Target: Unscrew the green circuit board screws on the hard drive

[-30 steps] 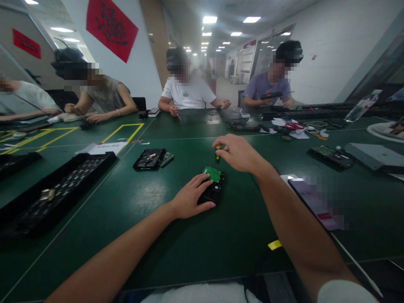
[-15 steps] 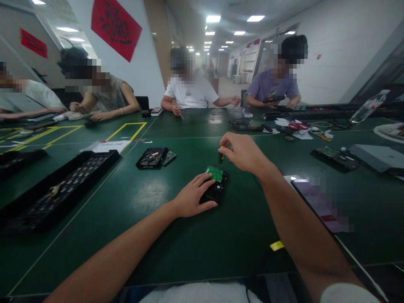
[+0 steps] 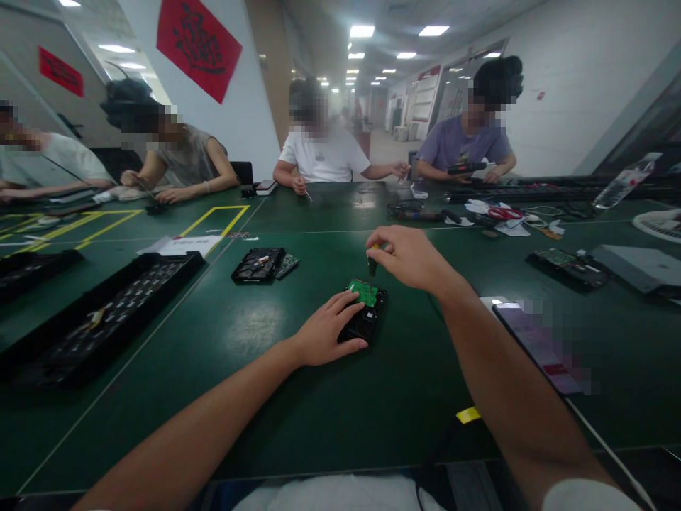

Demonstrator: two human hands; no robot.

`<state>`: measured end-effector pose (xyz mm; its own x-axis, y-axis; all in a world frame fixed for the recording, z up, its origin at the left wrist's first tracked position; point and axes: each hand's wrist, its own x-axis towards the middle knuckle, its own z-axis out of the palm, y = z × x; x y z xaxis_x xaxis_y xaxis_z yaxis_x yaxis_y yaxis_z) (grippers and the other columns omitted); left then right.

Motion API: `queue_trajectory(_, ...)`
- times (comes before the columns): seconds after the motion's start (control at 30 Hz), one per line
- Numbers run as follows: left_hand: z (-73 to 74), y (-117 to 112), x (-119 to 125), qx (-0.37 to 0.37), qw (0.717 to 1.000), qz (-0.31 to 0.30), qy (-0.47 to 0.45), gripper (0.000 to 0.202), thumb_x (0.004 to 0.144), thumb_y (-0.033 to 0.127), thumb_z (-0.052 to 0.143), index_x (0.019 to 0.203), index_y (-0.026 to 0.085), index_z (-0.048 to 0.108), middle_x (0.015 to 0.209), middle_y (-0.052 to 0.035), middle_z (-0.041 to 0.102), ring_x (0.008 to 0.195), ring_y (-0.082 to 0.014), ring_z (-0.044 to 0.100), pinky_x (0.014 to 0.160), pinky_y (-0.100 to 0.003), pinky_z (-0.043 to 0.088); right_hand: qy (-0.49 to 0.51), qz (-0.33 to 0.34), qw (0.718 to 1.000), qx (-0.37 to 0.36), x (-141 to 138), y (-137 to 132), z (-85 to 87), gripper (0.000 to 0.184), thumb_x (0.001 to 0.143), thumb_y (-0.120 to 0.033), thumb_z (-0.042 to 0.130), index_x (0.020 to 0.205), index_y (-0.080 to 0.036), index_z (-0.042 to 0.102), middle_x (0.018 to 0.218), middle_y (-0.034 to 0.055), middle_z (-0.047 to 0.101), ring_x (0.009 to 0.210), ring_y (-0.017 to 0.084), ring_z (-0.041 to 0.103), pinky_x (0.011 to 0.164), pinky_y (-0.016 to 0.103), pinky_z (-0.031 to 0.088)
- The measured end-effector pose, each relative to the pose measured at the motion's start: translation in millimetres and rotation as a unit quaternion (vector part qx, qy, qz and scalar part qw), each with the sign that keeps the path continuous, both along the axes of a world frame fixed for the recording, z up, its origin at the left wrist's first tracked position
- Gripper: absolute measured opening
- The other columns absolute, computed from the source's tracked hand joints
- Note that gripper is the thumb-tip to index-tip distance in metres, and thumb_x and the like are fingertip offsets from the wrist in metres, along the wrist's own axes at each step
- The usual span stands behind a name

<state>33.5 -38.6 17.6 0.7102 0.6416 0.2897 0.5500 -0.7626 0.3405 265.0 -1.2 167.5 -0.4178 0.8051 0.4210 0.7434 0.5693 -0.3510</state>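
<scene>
A black hard drive (image 3: 372, 323) lies on the dark green table with its green circuit board (image 3: 364, 292) facing up. My left hand (image 3: 325, 332) grips the drive from its left side, fingers over the board and thumb along the near end. Above the board's right part, my right hand (image 3: 407, 257) is closed around the handle of a screwdriver (image 3: 372, 267). The screwdriver stands nearly upright, its shaft pointing down onto the board; whether its tip sits in a screw is too small to tell.
To the left are another opened drive (image 3: 259, 265), a loose circuit board (image 3: 288, 265) and a long black tray (image 3: 101, 319). A phone (image 3: 537, 348) lies beside my right forearm. Farther right is another drive (image 3: 568, 270). A bottle (image 3: 628, 181) stands tilted behind; several people sit opposite.
The whole view has shifted very slightly. Both hands, the screwdriver and the hard drive keep almost the same positions relative to one another.
</scene>
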Motion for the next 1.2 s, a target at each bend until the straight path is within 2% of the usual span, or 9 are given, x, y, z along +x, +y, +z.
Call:
queue_trajectory(0.3, -3.3, 2.2, -0.7, 0.003, 1.000, 0.003, 0.009, 0.085, 0.092, 0.070, 0.060, 0.158, 0.021, 0.040, 0.163, -0.0169, 0.038, 0.153, -0.0364, 0.032, 0.125, -0.058, 0.033, 0.025, -0.021, 0.999, -0.022, -0.9, -1.7, 0.3, 0.014, 0.091, -0.016, 0.066, 0.104, -0.018, 0.071, 0.090, 0.0053, 0.077, 0.079, 0.019, 0.070, 0.077, 0.030, 0.047)
queue_trajectory(0.53, -1.6, 0.5, -0.7, 0.000, 1.000, 0.003, 0.010, 0.084, 0.092, 0.070, 0.060, 0.157, 0.020, 0.040, 0.163, -0.0171, 0.037, 0.154, -0.0359, 0.031, 0.126, -0.057, 0.032, 0.024, -0.017, 1.000, -0.002, -0.6, 2.3, -1.6, 0.011, 0.092, -0.029, 0.069, 0.094, -0.019, 0.072, 0.092, 0.0058, 0.075, 0.078, 0.019, 0.068, 0.075, 0.030, 0.046)
queue_trajectory(0.67, -1.5, 1.1, -1.0, -0.003, 1.000, 0.000, 0.003, 0.084, 0.091, 0.069, 0.061, 0.158, 0.022, 0.039, 0.163, -0.0169, 0.037, 0.153, -0.0371, 0.032, 0.125, -0.059, 0.033, 0.007, -0.011, 1.000, 0.020, 0.7, 2.6, -1.1, 0.007, 0.091, -0.021, 0.068, 0.093, -0.018, 0.073, 0.095, 0.0060, 0.075, 0.078, 0.018, 0.066, 0.077, 0.030, 0.045)
queue_trajectory(0.87, -0.1, 0.3, -0.8, -0.002, 1.000, 0.000, 0.003, 0.084, 0.092, 0.069, 0.061, 0.158, 0.022, 0.039, 0.163, -0.0168, 0.037, 0.153, -0.0367, 0.032, 0.126, -0.058, 0.032, 0.013, -0.035, 0.999, 0.002, -0.5, -0.3, 0.7, 0.013, 0.089, -0.018, 0.066, 0.100, -0.018, 0.073, 0.084, 0.0044, 0.075, 0.077, 0.019, 0.066, 0.076, 0.031, 0.045)
queue_trajectory(1.07, -0.1, 0.6, -1.1, -0.005, 1.000, 0.000, -0.002, 0.084, 0.091, 0.069, 0.061, 0.159, 0.023, 0.039, 0.163, -0.0159, 0.038, 0.153, -0.0371, 0.033, 0.124, -0.060, 0.033, 0.009, -0.022, 1.000, 0.017, -0.4, 1.5, -0.5, 0.010, 0.091, -0.021, 0.065, 0.095, -0.020, 0.074, 0.096, 0.0057, 0.074, 0.081, 0.019, 0.066, 0.079, 0.031, 0.047)
queue_trajectory(1.2, -1.0, 1.1, -1.4, -0.003, 1.000, -0.001, -0.002, 0.084, 0.091, 0.069, 0.061, 0.158, 0.023, 0.039, 0.163, -0.0162, 0.037, 0.153, -0.0368, 0.033, 0.125, -0.060, 0.033, 0.003, -0.003, 1.000, 0.015, 0.5, 0.5, 1.2, 0.014, 0.091, -0.016, 0.064, 0.099, -0.020, 0.075, 0.099, 0.0052, 0.076, 0.083, 0.019, 0.068, 0.080, 0.031, 0.047)
